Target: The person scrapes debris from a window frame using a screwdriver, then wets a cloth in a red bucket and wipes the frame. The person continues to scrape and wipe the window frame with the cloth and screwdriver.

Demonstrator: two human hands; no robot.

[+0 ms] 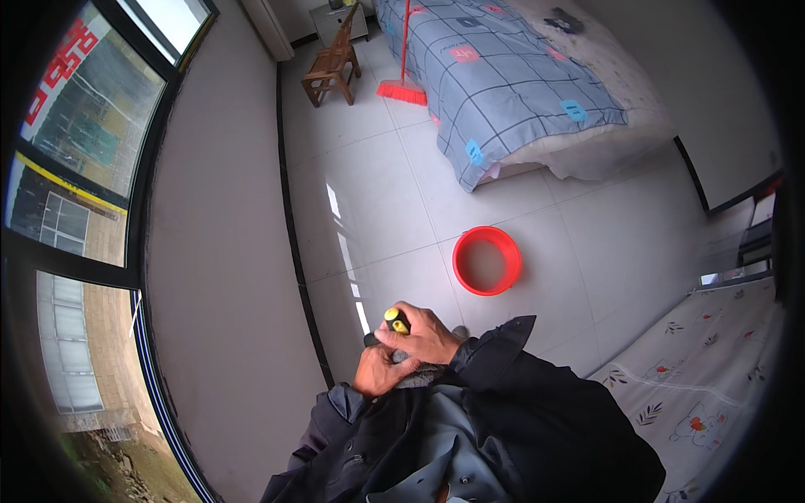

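Note:
My right hand (425, 335) is closed around the black-and-yellow handle (397, 320) of a tool in front of my body. Just below it, my left hand (378, 370) grips a grey fuzzy cloth or pad (420, 377), bunched between the hands and my dark jacket. Whether the cloth is fixed to the handle cannot be made out, since the fingers cover the join. Ahead on the floor stands a red plastic bucket (458, 267), holding murky greyish water (483, 264).
A bed (497, 82) with a blue-grey checked cover stands ahead, a red broom (402, 92) leaning by it. Farther back are a wooden chair (333, 61) and a bedside cabinet (339, 24). A wall with a window (82, 220) runs along the left; patterned fabric (685, 390) lies right.

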